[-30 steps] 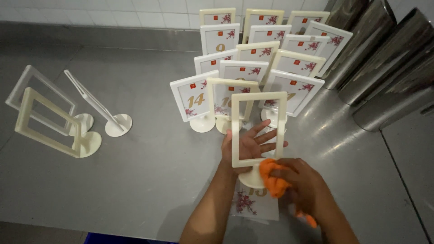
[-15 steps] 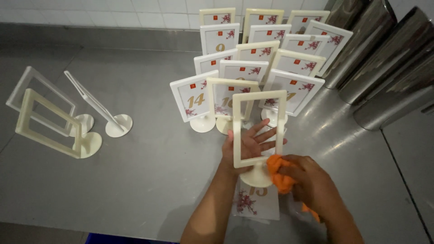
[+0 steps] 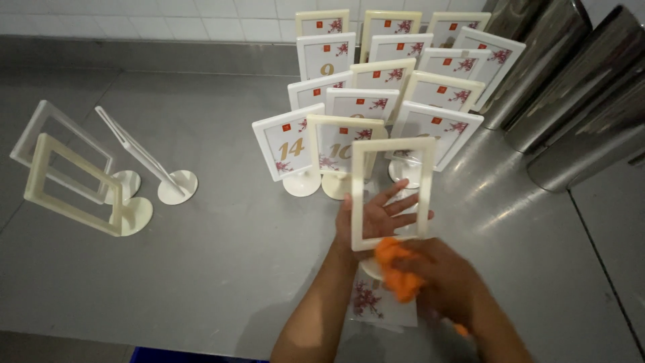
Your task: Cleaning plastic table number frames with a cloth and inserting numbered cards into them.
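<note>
Orange cloth (image 3: pixel 398 275), right hand (image 3: pixel 443 279), one empty frame (image 3: pixel 392 193), left hand (image 3: pixel 376 216)

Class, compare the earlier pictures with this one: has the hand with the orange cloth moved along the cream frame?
Yes. The right hand with the orange cloth stays at the empty frame's lower edge but has slid slightly right, judged against the frame's bottom corner.
</note>
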